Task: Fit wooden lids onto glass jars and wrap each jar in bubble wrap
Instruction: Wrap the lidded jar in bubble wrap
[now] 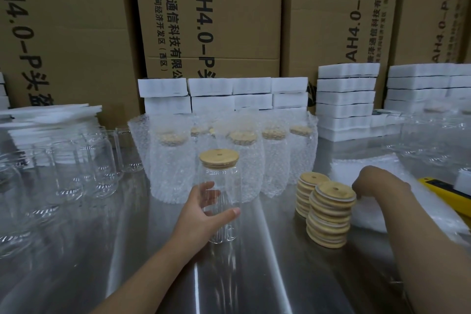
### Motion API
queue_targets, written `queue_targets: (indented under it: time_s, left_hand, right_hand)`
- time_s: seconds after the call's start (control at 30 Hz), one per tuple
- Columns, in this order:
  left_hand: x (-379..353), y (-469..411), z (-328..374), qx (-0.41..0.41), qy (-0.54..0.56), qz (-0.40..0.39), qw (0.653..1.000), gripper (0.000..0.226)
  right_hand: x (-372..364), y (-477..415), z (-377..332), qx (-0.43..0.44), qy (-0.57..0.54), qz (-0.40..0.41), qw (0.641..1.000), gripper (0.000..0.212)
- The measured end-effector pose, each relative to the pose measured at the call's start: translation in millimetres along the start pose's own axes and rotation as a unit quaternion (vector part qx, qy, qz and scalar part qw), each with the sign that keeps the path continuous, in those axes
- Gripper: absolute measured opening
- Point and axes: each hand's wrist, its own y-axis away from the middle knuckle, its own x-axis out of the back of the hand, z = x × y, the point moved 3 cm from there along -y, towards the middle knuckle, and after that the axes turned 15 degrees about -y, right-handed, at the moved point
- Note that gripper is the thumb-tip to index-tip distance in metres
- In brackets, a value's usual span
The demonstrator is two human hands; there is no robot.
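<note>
The left hand (pixel 204 214) is at the centre of the steel tabletop (pixel 254 275); its grip is curled round an upright glass jar (pixel 224 186), thumb in front and fingers behind the glass; a wooden lid (pixel 219 158) sits flat on the jar's mouth. At 3 o'clock the right hand (pixel 372 178) bends down onto a pile of bubble wrap sheets (pixel 369 214); its fingers are hidden, so I cannot tell how its grip stands. Between the hands are two stacks of spare lids (pixel 331 214), touching each other; at 12 o'clock, just behind the jar, stand wrapped jars (pixel 173 160) with lids on; at 9 o'clock are bare jars (pixel 96 160). White foam blocks (pixel 345 99) and cardboard boxes (pixel 216 7) line the far edge.
</note>
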Motion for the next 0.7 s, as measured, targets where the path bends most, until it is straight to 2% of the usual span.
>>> queue_targets:
  time_s: [0.07,0.13,0.2,0.3,0.33,0.4,0.47,0.5,0.57,0.7]
  left_hand:
    - [-0.3,0.4,0.1,0.0,-0.002,-0.002,1.0,0.083]
    - [-0.4,0.5,0.1,-0.001,-0.002,-0.002,1.0,0.083]
    - [-0.7,0.6,0.4,-0.002,-0.003,0.002,1.0,0.083]
    - [-1.0,1.3,2.7,-0.01,-0.002,0.035,0.999,0.08]
    - [-0.3,1.8,4.5,-0.016,0.0,0.055,0.998,0.079]
    - [3.5,2.8,7.6,-0.026,0.019,0.099,0.995,0.078]
    - [8.7,3.7,9.8,-0.035,0.034,0.139,0.989,0.075]
    - [11.2,4.4,11.2,-0.038,0.036,0.156,0.986,0.073]
    - [16.0,5.0,13.8,-0.042,0.045,0.189,0.98,0.071]
    - [23.6,3.2,13.5,-0.036,0.055,0.232,0.97,0.073]
  right_hand:
    - [6.7,4.3,-2.2,0.003,-0.03,0.023,0.999,0.023]
    - [21.4,9.2,-8.6,0.023,-0.067,0.048,0.996,0.028]
    - [43.4,25.7,-17.6,0.056,-0.116,0.105,0.986,0.028]
    - [75.5,69.6,-39.2,0.209,-0.214,0.218,0.929,0.006]
    - [80.1,87.4,-48.2,0.267,-0.258,0.218,0.903,0.01]
    - [77.7,121.3,-68.1,0.342,-0.357,0.142,0.858,0.014]
    - [59.2,142.3,-88.8,0.362,-0.431,0.017,0.826,0.011]
    - [44.7,147.9,-98.5,0.362,-0.438,-0.035,0.822,0.01]
    - [7.9,152.3,-114.8,0.359,-0.387,-0.101,0.843,0.007]
    - [-70.0,148.7,-125.5,0.327,-0.314,-0.171,0.875,0.008]
